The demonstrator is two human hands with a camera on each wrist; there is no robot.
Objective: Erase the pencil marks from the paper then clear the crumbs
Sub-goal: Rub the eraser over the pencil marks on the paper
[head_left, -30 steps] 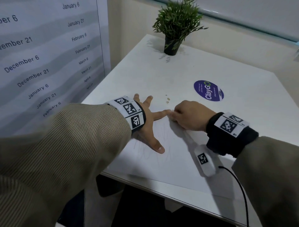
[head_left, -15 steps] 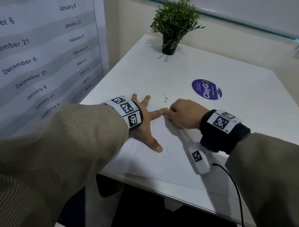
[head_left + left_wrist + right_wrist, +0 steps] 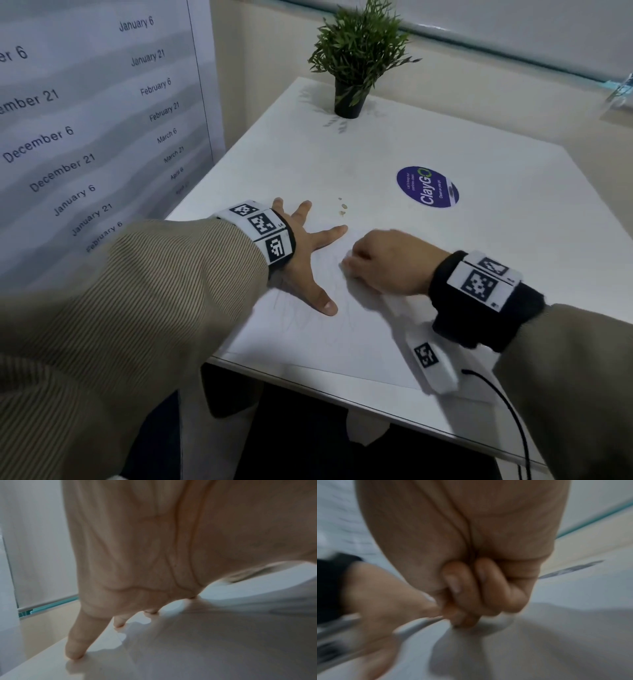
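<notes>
Item: paper (image 3: 318, 346), white sheet with faint pencil marks (image 3: 301, 318), lying flat at the bench's (image 3: 513, 240) near edge. My left hand (image 3: 305, 260), grip released, fingers splayed straight, presses the sheet down. My right hand (image 3: 387, 262), grip clenched with fingers curled, knuckles on the sheet; whether it grasps an eraser I cannot tell. Crumbs (image 3: 342, 209) beyond the paper's far edge. Potted plant (image 3: 352, 65) at the far left corner. Round purple sticker (image 3: 428, 186) mid-bench.

"ClayGo" sticker (image 3: 427, 187); wall chart (image 3: 85, 137) dates, prob. Dec–Apr.
</notes>
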